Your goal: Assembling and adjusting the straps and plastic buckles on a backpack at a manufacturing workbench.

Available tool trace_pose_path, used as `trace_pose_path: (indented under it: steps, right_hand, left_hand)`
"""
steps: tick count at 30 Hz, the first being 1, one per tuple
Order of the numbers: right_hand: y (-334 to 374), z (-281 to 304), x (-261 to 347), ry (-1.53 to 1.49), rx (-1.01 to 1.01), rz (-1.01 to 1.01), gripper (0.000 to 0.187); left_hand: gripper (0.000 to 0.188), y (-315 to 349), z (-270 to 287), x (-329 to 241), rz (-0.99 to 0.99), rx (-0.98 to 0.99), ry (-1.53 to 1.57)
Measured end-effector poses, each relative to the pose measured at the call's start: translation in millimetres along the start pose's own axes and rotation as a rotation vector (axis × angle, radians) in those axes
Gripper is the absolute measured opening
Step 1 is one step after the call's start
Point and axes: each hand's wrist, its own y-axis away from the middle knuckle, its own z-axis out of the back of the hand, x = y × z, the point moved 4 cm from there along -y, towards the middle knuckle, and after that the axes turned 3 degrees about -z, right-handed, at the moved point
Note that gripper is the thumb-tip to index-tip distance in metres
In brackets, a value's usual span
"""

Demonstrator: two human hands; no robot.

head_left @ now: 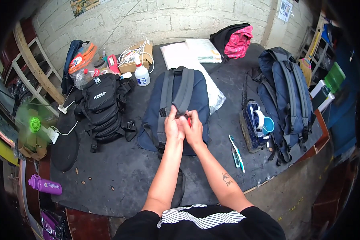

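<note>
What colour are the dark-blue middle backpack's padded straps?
The padded straps are grey, clearest in the head view.

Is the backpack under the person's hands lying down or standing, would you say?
Lying down: the backpack rests straps-up on the black table.

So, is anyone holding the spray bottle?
No, the left hand and right hand are at the blue backpack, while the spray bottle stands apart.

Pale block wall point(176, 22) is standing behind the dark-topped desk point(128, 172). Coloured poster point(83, 6) is hanging at upper left, paper sheet point(285, 11) at upper right. Wooden beam point(41, 68) is running along the left side. Grey floor point(284, 196) is showing at lower right.
</note>
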Motion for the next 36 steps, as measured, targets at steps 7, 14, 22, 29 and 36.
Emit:
trace_pose_path:
  steps: [7, 14, 22, 29, 36]
  right_hand:
    - [7, -4, 6, 0.100, 0.131, 0.081, 0.023]
    - [5, -6, 8, 0.056, 0.145, 0.068, 0.020]
    - [4, -5, 11, 0.045, 0.164, 0.059, 0.018]
    - [9, -2, 10, 0.019, 0.115, 0.118, 0.019]
    - [-2, 46, -32, -0.315, -0.055, -0.251, 0.022]
  left_hand:
    - [0.036, 7, -2, -11, -0.057, -0.076, -0.124]
    - [0.037, 2, 4, -14, -0.053, -0.112, -0.123]
    - [0.039, 5, 2, -12, -0.029, -0.110, -0.113]
    - [0.038, 12, 2, -12, -0.040, -0.123, -0.117]
    - [0.025, 91, -20, -7, -0.035, 0.349, -1.456]
